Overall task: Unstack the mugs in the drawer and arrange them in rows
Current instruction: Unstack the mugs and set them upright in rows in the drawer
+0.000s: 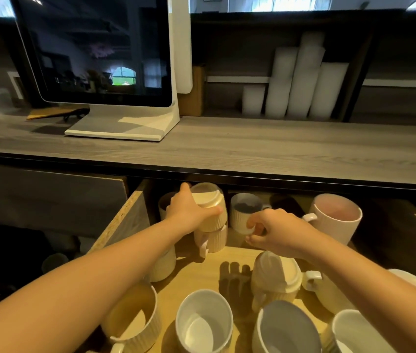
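Ceramic, rigid and chip-prone: left hand [186, 212] grips the upper cream mug [210, 200] atop a lower mug [214, 239], far left of the drawer [201, 272]; right hand [275, 230] pinches the neighbouring white mug [243, 212] (best grasped around the body).

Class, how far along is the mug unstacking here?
Partway. Done: four single mugs line the drawer's front, like the white mug. In hand: the left hand grips the top cream mug of a stack; the right hand pinches the ribbed mug's handle. Left: the lower mug and the upturned mug.
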### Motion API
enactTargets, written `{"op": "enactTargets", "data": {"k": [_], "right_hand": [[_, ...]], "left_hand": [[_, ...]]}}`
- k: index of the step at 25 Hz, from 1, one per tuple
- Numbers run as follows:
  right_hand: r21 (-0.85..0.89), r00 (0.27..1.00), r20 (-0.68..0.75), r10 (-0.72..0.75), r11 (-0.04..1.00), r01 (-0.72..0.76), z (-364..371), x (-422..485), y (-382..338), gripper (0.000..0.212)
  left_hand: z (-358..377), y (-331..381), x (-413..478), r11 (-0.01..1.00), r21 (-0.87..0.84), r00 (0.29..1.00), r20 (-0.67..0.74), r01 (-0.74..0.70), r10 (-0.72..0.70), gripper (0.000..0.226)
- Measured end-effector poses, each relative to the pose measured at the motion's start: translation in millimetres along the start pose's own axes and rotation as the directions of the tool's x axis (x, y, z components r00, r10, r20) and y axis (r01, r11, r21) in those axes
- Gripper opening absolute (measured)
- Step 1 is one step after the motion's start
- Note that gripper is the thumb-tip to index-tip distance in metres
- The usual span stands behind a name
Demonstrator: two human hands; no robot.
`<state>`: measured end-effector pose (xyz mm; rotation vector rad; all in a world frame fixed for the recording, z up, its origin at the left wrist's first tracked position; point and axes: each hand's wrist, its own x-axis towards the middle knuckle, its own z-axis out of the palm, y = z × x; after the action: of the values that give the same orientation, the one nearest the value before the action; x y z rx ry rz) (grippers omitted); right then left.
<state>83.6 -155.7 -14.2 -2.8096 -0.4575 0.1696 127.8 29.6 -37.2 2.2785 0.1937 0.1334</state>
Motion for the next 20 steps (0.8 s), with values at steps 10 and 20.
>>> {"op": "enactTargets", "data": {"k": [10, 20], "right_hand": [[0.379, 0.995, 0.079, -0.064, 0.925, 0.029, 5, 3, 0, 0.075], [0.548, 0.990, -0.002, -0.138, 0.829, 0.116, -8, -2, 5, 0.048]], "left_hand": [[-30, -1, -42, 0.971, -0.220, 0.964, 0.226, -0.091, 0.142, 0.059], [-41, -16, -38, 0.947, -0.279, 0.813, 0.506, -0.161, 0.288, 0.058]]}}
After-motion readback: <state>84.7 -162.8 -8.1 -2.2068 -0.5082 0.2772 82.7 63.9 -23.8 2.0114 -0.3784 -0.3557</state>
